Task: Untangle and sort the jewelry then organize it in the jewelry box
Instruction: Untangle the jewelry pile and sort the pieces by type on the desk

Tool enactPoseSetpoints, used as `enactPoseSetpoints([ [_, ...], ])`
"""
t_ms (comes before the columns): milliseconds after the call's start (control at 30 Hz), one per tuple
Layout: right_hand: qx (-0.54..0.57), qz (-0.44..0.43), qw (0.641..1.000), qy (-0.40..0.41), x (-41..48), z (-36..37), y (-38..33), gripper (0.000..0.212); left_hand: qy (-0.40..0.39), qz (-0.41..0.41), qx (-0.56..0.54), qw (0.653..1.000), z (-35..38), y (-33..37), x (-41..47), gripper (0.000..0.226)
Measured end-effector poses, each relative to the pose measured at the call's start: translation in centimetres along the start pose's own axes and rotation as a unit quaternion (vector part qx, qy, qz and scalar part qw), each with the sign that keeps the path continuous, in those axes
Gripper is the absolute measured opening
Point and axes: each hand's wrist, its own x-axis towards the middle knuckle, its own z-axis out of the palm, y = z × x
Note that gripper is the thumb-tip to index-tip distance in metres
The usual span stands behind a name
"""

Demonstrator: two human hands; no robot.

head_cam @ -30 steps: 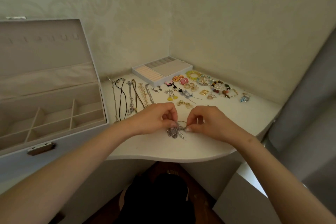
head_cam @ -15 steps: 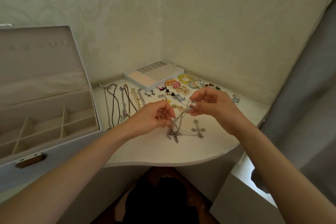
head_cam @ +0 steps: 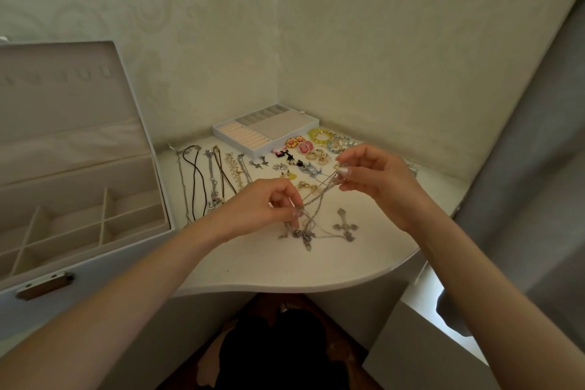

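Right hand [head_cam: 376,180] lifted, silver chains [head_cam: 316,196] taut, tangled

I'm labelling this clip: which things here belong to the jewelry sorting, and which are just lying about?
Job: tangled chains, pinched by left hand and right hand; cross pendant; laid-out necklaces; earrings; bracelets; jewelry box; tray insert.
Lying about: grey curtain; patterned wall.

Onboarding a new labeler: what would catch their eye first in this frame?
The left hand and right hand pinch tangled silver chains stretched between them, at centre. An open jewelry box stands at left; bright earrings lie near the back corner.
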Motion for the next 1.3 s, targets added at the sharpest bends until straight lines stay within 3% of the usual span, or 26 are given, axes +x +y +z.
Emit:
enactPoseSetpoints([
  [300, 0.112, 0.005, 0.994, 0.015, 0.6, -0.1, -0.2, 0.019, 0.022, -0.026, -0.076, 0.997, -0.2, -0.1, -0.4, 0.011],
  [533, -0.048, 0.002, 0.999, 0.000, 0.8, 1.2, 0.8, 0.019, 0.008, -0.007, -0.072, 0.997, -0.5, 0.3, -1.3, 0.027],
  [733, -0.135, 0.027, 0.990, -0.038, 0.5, 2.7, 2.0, 0.019, 0.053, 0.029, -0.076, 0.995, -0.3, 1.0, -1.3, 0.024],
  [900, -0.117, 0.014, 0.993, -0.019, 0.8, 2.7, 1.4, 0.015, 0.041, 0.034, -0.093, 0.994, -0.4, 1.2, -1.6, 0.022],
  [1000, -0.067, -0.006, 0.998, -0.011, 1.1, 2.6, 0.4, 0.013, -0.002, 0.028, -0.067, 0.997, -0.5, 0.7, -1.9, 0.012],
  [1100, -0.047, -0.018, 0.999, -0.017, 1.3, 2.7, -0.3, 0.013, -0.040, 0.043, -0.046, 0.997, -0.5, 0.5, -2.1, 0.017],
  [1167, -0.046, -0.021, 0.998, -0.029, 1.4, 2.8, -0.6, 0.015, -0.005, 0.043, -0.036, 0.998, -0.4, 0.6, -2.2, 0.019],
  [1300, -0.051, -0.024, 0.997, -0.060, 1.5, 3.1, -1.1, 0.017, 0.158, 0.084, 0.023, 0.984, -0.2, 1.1, -1.3, 0.008],
])
